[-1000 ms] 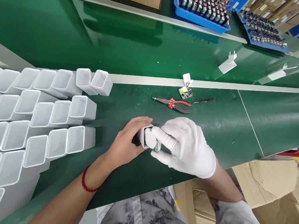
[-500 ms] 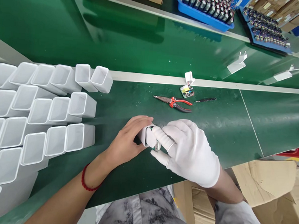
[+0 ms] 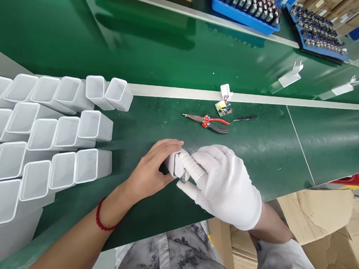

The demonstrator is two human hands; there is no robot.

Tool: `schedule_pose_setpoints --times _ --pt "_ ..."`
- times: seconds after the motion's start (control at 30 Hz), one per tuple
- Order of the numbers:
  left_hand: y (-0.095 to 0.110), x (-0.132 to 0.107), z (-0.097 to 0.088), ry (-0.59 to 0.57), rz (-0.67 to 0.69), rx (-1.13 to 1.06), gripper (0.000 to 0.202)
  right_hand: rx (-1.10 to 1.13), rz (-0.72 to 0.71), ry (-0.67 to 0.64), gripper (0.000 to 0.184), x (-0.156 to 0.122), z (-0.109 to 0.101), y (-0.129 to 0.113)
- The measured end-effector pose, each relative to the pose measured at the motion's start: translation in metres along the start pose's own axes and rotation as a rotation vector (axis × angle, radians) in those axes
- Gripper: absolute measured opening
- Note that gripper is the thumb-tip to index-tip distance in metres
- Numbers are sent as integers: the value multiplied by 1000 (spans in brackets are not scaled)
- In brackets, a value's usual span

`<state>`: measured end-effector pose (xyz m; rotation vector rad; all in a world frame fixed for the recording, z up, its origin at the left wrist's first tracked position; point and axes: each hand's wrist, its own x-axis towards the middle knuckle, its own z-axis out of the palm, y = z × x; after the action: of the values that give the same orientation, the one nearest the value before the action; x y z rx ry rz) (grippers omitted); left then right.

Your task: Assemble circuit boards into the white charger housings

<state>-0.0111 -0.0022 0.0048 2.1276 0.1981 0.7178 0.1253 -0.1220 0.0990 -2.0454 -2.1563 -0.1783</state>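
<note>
My bare left hand (image 3: 149,169) wraps round a small white plastic housing (image 3: 171,164) and keeps its open end turned to the right. At that opening, my right hand (image 3: 227,189), in a white glove, has its fingers on a white end piece (image 3: 179,167), which sits partly inside the housing. A small metallic part (image 3: 183,177) shows at the lower edge of the end piece. The gloved fingers cover much of it. Beyond the hands lie long-nose pliers (image 3: 206,122) with red and black handles, and a small circuit board (image 3: 223,108) wired to a white cap (image 3: 225,91).
Rows of white open boxes (image 3: 90,166) fill the left side. A thin black tool (image 3: 245,118) lies right of the pliers. White plug adapters (image 3: 291,77) are on the green back panel. A blue tray (image 3: 245,18) of parts stands on the shelf above; cardboard (image 3: 316,210) is at lower right.
The gloved fingers have moved slightly left towards the housing, and the end piece sits deeper in its opening. The whole view has shifted a little.
</note>
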Motion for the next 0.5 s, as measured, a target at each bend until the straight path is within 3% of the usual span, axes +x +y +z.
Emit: schedule_pose_setpoints --times 0.07,0.13,0.2,0.27,0.33,0.4,0.43,0.5 --pt "0 -1 1 1 -52 12 48 47 -32 51 46 1 4 3" --pt "0 -3 2 26 -169 -52 53 163 -54 203 63 -1 10 8" --pt "-1 -4 4 99 -297 -197 59 302 34 401 65 -4 18 13" --pt "-1 -4 5 193 -361 -331 59 472 214 451 61 -8 26 14" --pt "-1 -4 7 251 -351 -372 60 732 343 263 58 -8 36 11" --pt "0 -6 10 278 -270 -332 64 1025 350 14 55 -5 45 5" --pt "0 -6 12 281 -209 -296 66 1142 338 -53 52 -3 49 1" --pt "2 -8 14 288 -98 -216 68 1291 335 -65 49 2 58 -5"
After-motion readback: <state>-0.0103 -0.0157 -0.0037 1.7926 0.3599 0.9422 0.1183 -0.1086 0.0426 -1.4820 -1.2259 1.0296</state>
